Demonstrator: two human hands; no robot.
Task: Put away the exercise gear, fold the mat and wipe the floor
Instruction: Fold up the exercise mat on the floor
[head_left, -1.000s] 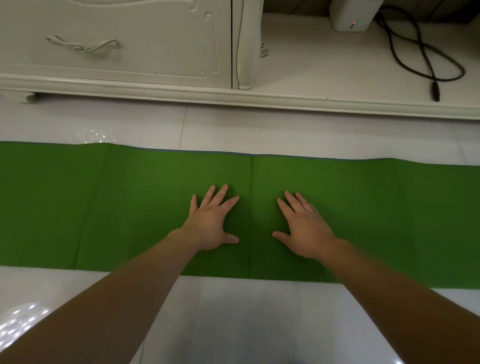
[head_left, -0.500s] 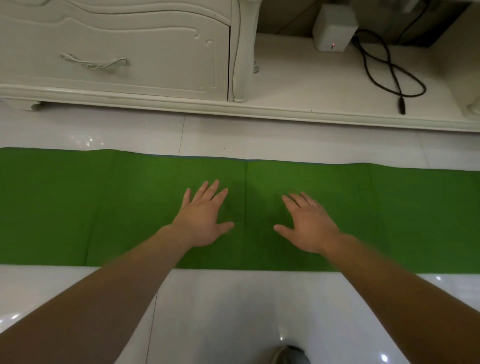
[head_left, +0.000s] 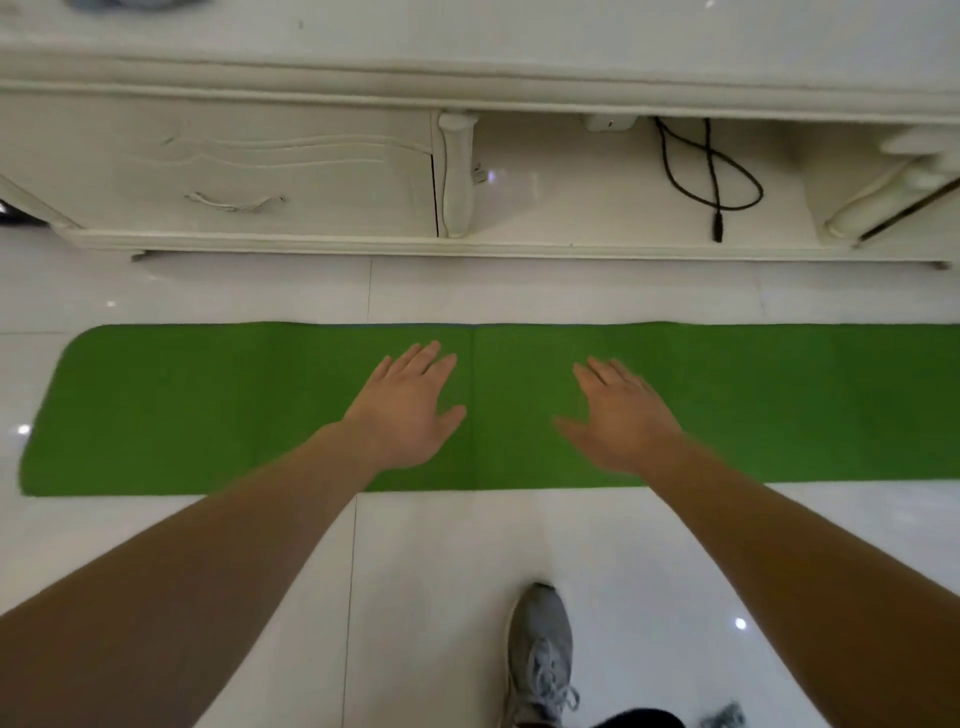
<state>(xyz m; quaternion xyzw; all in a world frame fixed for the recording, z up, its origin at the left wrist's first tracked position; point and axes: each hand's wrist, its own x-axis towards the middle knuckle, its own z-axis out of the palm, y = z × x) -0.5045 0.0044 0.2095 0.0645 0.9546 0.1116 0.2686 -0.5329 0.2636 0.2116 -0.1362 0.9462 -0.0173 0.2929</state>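
A green exercise mat (head_left: 182, 410), folded lengthwise into a long narrow strip, lies flat on the white tiled floor and runs off the right edge. Its rounded left end is in view, and a crease crosses it at the middle. My left hand (head_left: 408, 410) is spread open over the mat just left of that crease, palm down. My right hand (head_left: 621, 415), slightly blurred, is spread open over the mat just right of it. Neither hand holds anything; I cannot tell whether they touch the mat or hover above it.
A white carved cabinet (head_left: 260, 171) with a drawer stands along the far side, close behind the mat. On its low open shelf lie a black cable (head_left: 714, 176) and a small white box (head_left: 608, 123). A grey sneaker (head_left: 540, 660) stands on the tiles near me.
The view has pulled back and upward, so the mat's left end and the sneaker come into view. Both hands have stayed spread over the mat's middle and moved slightly apart.
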